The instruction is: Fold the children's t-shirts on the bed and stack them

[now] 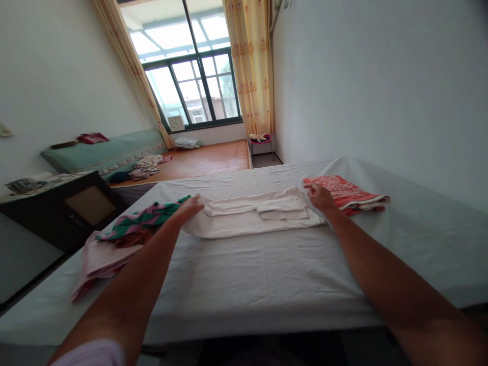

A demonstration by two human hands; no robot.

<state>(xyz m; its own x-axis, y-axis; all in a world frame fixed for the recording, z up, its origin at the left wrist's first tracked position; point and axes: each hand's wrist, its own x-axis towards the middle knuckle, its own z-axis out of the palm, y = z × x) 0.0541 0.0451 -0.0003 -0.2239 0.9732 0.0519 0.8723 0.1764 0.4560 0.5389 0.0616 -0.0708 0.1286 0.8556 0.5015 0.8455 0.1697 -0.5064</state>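
Note:
A white garment point(244, 219) lies folded into a long strip across a table covered with a pale sheet point(267, 274). My left hand point(189, 207) grips the garment's left end, fingers closed on the cloth. My right hand point(320, 197) is at the garment's right end, fingers curled on its upper corner. A folded red and white printed cloth point(345, 192) lies just right of my right hand. A heap of clothes, green-pink striped point(147, 217) on top of pale pink point(99, 259), sits left of my left hand.
A dark cabinet point(76, 208) stands at the left beside the table. Beyond are a bed with a wooden mat point(202, 160), a green cushion point(102, 152), loose clothes, a small pink stool point(261, 140), yellow curtains and a large window. A white wall runs along the right.

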